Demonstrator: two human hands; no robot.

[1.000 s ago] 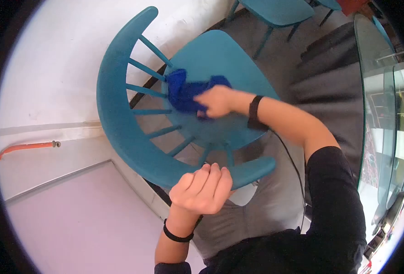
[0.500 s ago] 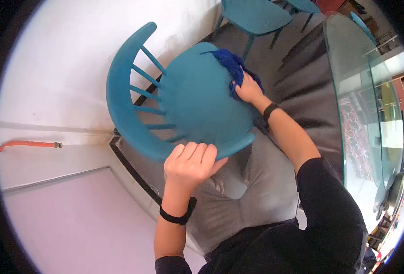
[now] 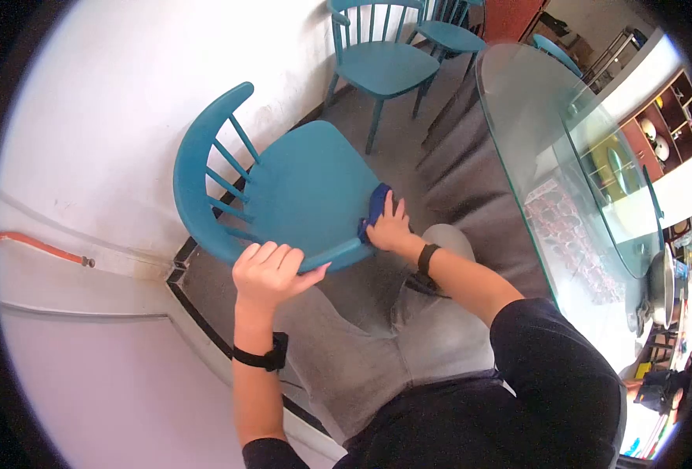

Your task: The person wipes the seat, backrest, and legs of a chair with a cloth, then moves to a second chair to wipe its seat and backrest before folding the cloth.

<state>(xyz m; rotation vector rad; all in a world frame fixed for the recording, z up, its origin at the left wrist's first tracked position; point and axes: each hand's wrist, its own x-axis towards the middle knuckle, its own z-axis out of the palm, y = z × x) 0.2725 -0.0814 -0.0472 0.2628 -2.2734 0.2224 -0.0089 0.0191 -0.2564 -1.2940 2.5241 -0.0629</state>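
Note:
A teal wooden chair with a curved, spindled back stands in front of me beside the white wall. My left hand is wrapped over the near end of its backrest rail, thumb pointing right. On the right front edge of the seat, my right hand presses a dark blue cloth against the chair, near the other end of the rail. Part of the cloth is hidden under the palm and fingers.
More teal chairs stand along the wall at the back. To the right is a glass-topped table with a dark draped cloth. An orange pipe runs on the left wall.
My right hand and the cloth have moved from the seat's far right side to its near right edge. The view has shifted, showing more of the back chairs. My left hand still grips the rail.

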